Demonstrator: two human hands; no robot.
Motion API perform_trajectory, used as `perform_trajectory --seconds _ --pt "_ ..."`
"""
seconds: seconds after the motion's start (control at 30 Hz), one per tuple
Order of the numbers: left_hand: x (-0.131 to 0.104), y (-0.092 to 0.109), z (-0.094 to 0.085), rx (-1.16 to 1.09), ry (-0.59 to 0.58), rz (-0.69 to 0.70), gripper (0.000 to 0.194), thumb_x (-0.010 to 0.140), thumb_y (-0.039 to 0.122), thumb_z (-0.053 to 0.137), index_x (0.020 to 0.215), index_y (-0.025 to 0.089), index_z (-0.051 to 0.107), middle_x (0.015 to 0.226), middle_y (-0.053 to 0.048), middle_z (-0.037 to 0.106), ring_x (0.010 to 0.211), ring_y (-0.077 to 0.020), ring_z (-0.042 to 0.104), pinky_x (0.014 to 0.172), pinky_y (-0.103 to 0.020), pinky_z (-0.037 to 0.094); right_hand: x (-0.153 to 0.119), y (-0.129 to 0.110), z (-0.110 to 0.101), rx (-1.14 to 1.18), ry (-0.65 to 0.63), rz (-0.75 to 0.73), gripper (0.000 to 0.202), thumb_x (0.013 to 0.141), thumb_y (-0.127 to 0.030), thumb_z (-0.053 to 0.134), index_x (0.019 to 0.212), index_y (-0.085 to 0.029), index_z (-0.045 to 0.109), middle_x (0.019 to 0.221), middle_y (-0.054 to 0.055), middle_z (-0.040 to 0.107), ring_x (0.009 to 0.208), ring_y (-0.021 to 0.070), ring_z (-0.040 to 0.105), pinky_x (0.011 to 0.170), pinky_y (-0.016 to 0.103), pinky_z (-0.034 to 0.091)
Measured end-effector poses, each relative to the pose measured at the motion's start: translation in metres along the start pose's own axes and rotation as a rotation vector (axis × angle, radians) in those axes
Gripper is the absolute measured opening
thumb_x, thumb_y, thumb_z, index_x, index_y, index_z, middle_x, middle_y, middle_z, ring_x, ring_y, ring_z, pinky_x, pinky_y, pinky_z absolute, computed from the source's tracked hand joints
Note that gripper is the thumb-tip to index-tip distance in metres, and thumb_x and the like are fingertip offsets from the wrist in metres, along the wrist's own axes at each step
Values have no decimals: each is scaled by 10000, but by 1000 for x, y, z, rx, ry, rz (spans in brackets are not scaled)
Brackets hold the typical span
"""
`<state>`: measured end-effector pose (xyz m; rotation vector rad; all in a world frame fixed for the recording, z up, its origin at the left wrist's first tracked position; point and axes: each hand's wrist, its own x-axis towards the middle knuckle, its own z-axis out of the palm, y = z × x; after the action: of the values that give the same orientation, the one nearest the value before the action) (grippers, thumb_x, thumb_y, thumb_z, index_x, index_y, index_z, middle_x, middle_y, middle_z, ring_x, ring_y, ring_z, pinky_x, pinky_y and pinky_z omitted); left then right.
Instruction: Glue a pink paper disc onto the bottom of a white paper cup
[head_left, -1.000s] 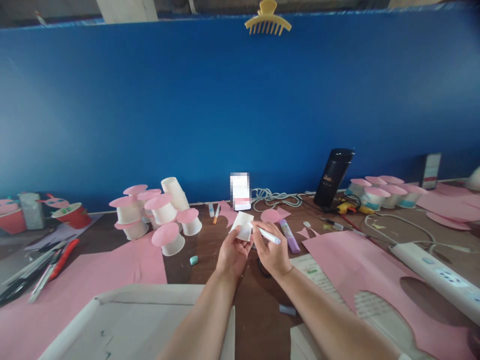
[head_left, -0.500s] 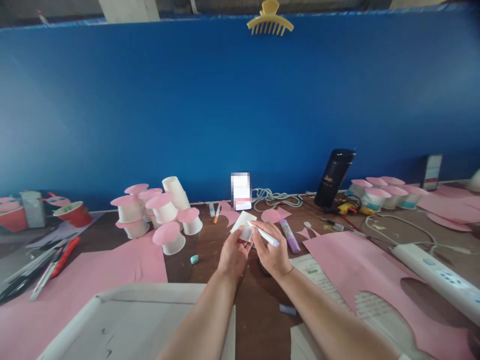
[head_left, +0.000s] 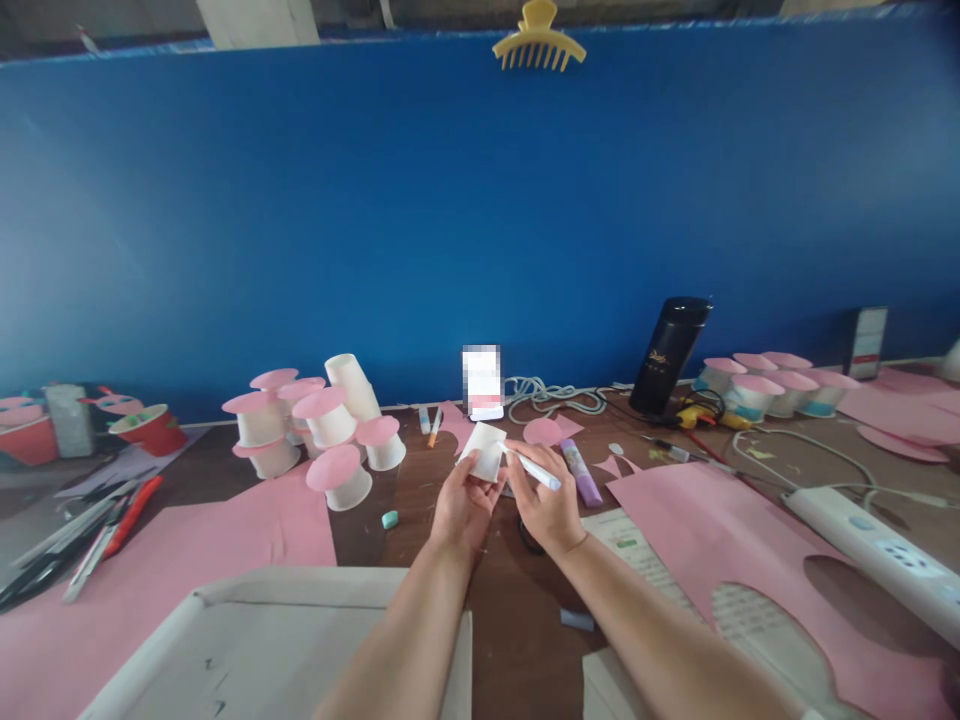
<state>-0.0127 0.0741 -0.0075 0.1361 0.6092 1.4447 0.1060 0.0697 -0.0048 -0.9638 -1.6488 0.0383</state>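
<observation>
Two red cups (head_left: 150, 430) at far left, near a gray block (head_left: 70, 418). Red-handled tool (head_left: 131, 515) across a pink sheet (head_left: 225, 545). Several white cups (head_left: 386, 455) next, most topped with pink discs (head_left: 334, 467). Small teal block (head_left: 389, 520) on brown tabletop (head_left: 517, 645). In left hand (head_left: 463, 508), holds a small white paper object (head_left: 486, 452) near the middle, thumb and fingers gripping its lower left; cannot tell cup from folded paper. In right hand (head_left: 551, 505), pinches a white marker (head_left: 541, 474) pen-fashion, tip aimed at the object's right edge; cannot tell contact from gap. Purple tube (head_left: 580, 475) just beside. Farther right, tall black bottle (head_left: 667, 355), pink-topped cups (head_left: 757, 404), white power strip (head_left: 889, 560) beside a holed pink sheet (head_left: 697, 520).
</observation>
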Motion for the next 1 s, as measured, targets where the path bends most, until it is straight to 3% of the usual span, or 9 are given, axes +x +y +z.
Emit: perform_trajectory --seconds 0.47,0.67,1.0 --pt "-3 0 3 -16 -25 26 131 787 166 638 915 139 634 989 -109 696 882 -178 663 801 -308 545 3 0 -1 64 54 31 204 898 -245 504 1052 -207 632 976 73 691 905 210 638 816 375 511" --pt "-3 -2 3 -20 -19 18 130 781 86 619 908 110 628 978 -114 695 869 -171 670 784 -279 557 2 -2 -3 74 45 35 210 894 -232 506 1064 -208 627 989 76 683 922 217 630 837 389 503" --pt "-2 -2 0 -49 -73 14 134 782 96 627 916 91 633 960 -121 708 879 -179 678 807 -291 567 0 -2 -4 82 43 27 214 881 -206 521 1070 -210 622 996 69 678 920 208 624 836 382 496"
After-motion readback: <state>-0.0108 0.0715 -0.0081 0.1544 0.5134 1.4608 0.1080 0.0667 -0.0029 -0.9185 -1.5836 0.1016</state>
